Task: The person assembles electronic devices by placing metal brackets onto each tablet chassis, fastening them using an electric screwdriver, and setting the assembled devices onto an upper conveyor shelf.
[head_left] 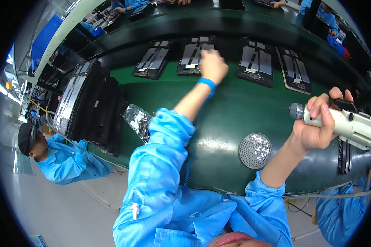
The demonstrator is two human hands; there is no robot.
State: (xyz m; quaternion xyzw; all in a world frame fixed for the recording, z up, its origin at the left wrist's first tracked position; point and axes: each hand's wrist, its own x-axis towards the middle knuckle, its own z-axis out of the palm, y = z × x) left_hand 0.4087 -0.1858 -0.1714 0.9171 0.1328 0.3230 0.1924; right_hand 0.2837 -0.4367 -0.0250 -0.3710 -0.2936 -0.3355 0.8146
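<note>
My right hand [317, 121] is wrapped around a white electric screwdriver [350, 125], raised over the right side of the green bench. Its grey nose and thin bit point left. My left hand [213, 66], with a blue wrist strap, is over the right edge of an opened tablet [190, 57]; its blurred fingers are partly hidden. To the left lies another opened tablet [152, 61], silver batteries exposed. Two more, a third tablet [255, 62] and a tilted fourth tablet [294, 71], lie to the right. A round perforated tray [248, 156] holding small shiny pieces sits between my forearms.
A tall stack of black trays [92, 107] with opened devices on top stands at left. Beside it lies a clear plastic bag [137, 118]. Dark strips [344, 158] lie at the right edge. A person in blue [66, 160] sits at left; others work across the bench.
</note>
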